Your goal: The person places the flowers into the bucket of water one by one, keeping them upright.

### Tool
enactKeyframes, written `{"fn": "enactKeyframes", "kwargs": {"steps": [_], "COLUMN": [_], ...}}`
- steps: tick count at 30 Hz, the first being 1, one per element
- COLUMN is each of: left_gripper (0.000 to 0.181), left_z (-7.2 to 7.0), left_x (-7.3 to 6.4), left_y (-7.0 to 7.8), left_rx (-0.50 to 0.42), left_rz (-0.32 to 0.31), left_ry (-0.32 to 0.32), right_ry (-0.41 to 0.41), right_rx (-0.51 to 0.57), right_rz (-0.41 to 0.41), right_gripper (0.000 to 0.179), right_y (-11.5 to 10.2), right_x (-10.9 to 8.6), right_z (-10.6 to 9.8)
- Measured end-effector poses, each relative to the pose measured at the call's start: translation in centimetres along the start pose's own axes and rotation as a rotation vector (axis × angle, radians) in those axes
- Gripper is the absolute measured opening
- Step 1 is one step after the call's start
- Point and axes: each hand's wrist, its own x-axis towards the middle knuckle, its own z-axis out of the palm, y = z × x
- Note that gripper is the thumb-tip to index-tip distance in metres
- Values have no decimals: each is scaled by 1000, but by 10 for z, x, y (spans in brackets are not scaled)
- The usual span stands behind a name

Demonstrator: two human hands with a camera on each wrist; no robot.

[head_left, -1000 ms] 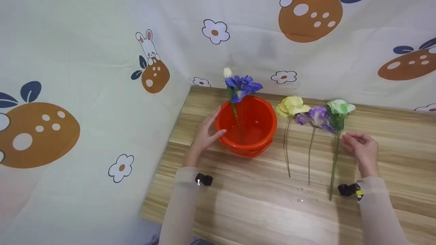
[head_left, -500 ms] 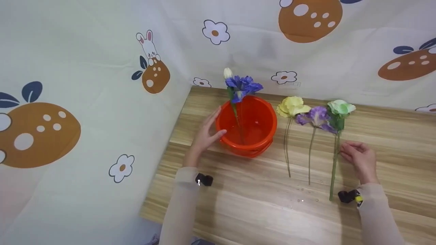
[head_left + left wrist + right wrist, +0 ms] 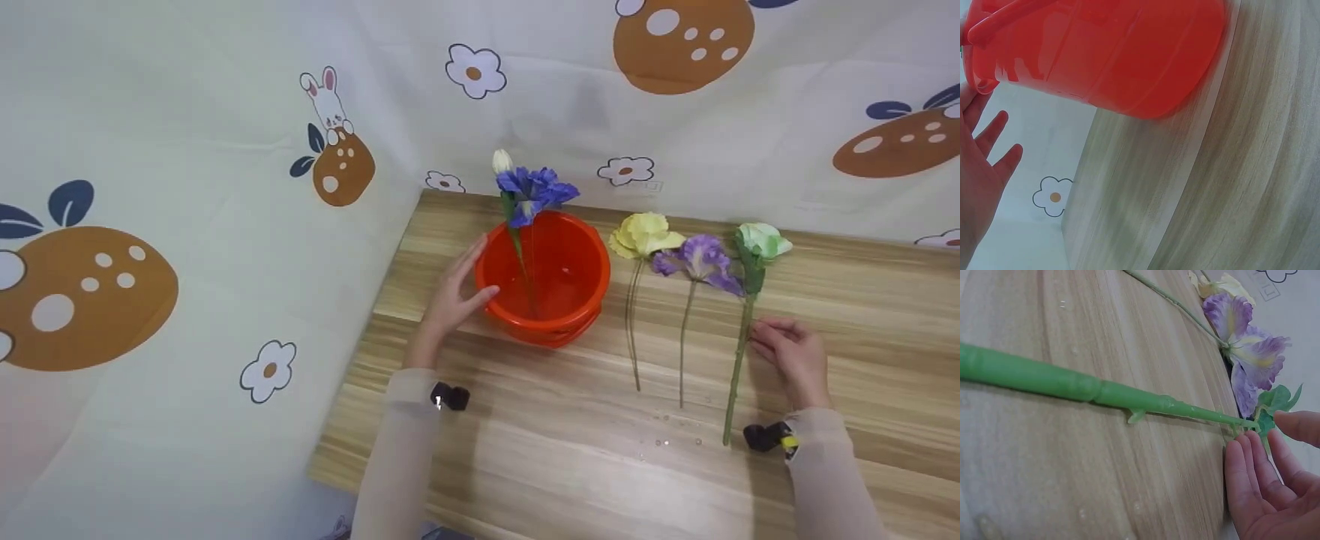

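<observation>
My left hand (image 3: 454,296) rests against the left side of an orange-red bucket (image 3: 540,324), fingers spread and fairly straight at its rim. A blue iris (image 3: 536,191) and a white bud (image 3: 502,161) stand in the bucket, heads above the rim. At the right, my right hand (image 3: 793,356) pinches the upper green stem (image 3: 1129,395) of a pale green flower (image 3: 763,241) with its fingertips, below the leaves. That stem lies close over the table. Left of it lie a purple iris (image 3: 701,261) and a yellow flower (image 3: 645,234), stems toward me.
The wood-grain table (image 3: 570,450) meets a patterned cloth wall (image 3: 555,97) behind the flowers and another at the left. Small clear drops (image 3: 664,442) dot the tabletop below the stems.
My right hand has come down along the stem and taken hold of it. The pale green flower's head has shifted slightly right and its stem tilted. My left hand and the bucket stay put.
</observation>
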Motion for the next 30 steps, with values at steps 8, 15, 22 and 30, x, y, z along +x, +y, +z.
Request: {"fn": "enactKeyframes", "kwargs": {"steps": [8, 15, 22, 30], "left_gripper": [72, 71, 73, 71], "left_z": [0, 0, 1, 1], "left_x": [0, -1, 0, 0], "left_y": [3, 2, 0, 1], "left_rx": [-12, -10, -20, -14], "left_rz": [-8, -7, -15, -19], "left_ry": [0, 2, 6, 7], "right_ry": [-62, -117, -137, -169], "right_rx": [-34, -52, -143, -217], "right_rz": [16, 74, 94, 87], "right_gripper": [19, 22, 18, 15], "right_y": [5, 9, -14, -23], "right_x": [5, 13, -7, -18], "right_z": [-5, -7, 14, 25]}}
